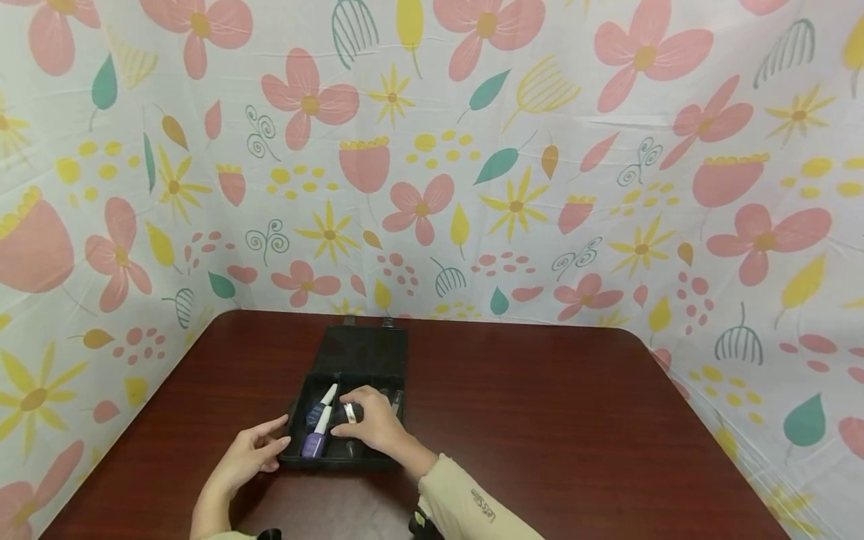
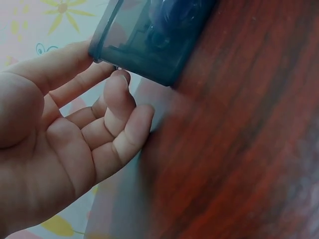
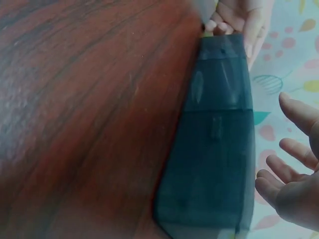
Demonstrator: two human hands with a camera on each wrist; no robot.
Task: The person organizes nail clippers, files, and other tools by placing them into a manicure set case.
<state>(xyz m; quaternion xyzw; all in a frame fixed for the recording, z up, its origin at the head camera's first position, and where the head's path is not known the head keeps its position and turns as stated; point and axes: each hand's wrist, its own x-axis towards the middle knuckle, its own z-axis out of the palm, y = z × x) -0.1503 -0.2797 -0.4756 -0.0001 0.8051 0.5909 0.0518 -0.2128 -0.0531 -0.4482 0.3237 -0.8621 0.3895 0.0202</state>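
A black box (image 1: 337,463) lies on the table with its lid (image 1: 361,351) swung back. In its left compartment are a purple nail polish bottle (image 1: 314,442) and a dark blue nail polish bottle (image 1: 316,414), both with long white caps. My left hand (image 1: 246,452) touches the box's left side with its fingertips. My right hand (image 1: 378,424) reaches over the right part, its thumb and fingers spread around a small dark and white item (image 1: 349,412). In the right wrist view, the right hand (image 3: 294,174) shows loose, parted fingers beside the box's wall (image 3: 212,159).
The dark red-brown wooden table (image 1: 540,420) stretches to the right of the box. A floral cloth (image 1: 432,150) hangs behind and at both sides of it. A slim dark item (image 1: 397,401) lies along the box's right side.
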